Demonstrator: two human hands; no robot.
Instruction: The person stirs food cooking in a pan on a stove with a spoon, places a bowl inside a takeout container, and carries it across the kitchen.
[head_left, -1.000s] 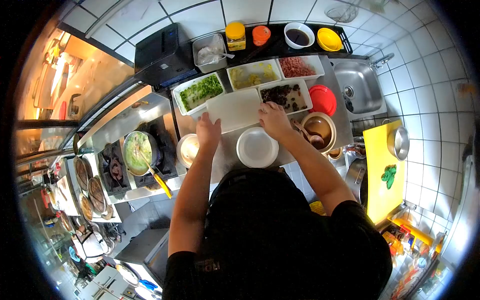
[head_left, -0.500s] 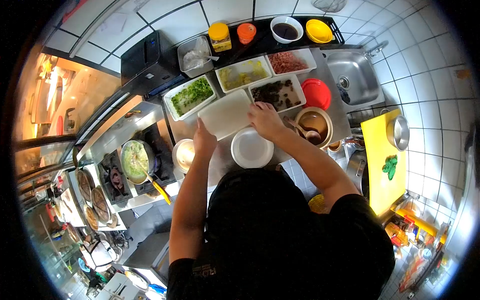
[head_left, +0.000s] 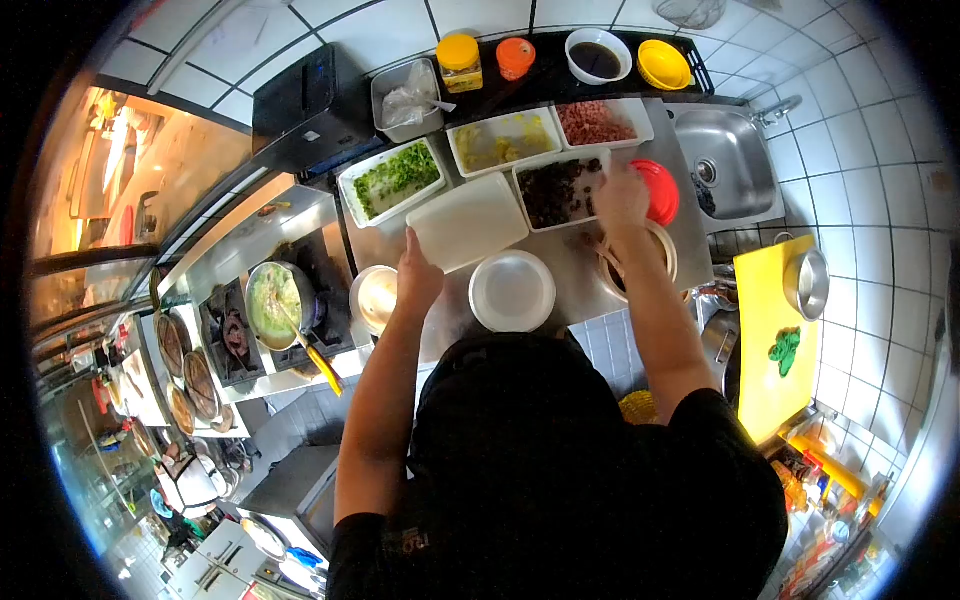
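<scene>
The pale rectangular tray lies on the bench. Left hand: at the tray's 8 o'clock corner, index finger extended and apart from the thumb. Right hand: motion-blurred at the 3 o'clock edge of the tub of dark pieces, beside the red lid — finger state cannot be determined. From the tray, the tub of chopped greens sits at 10 o'clock; the round white dish — at 5 o'clock.
</scene>
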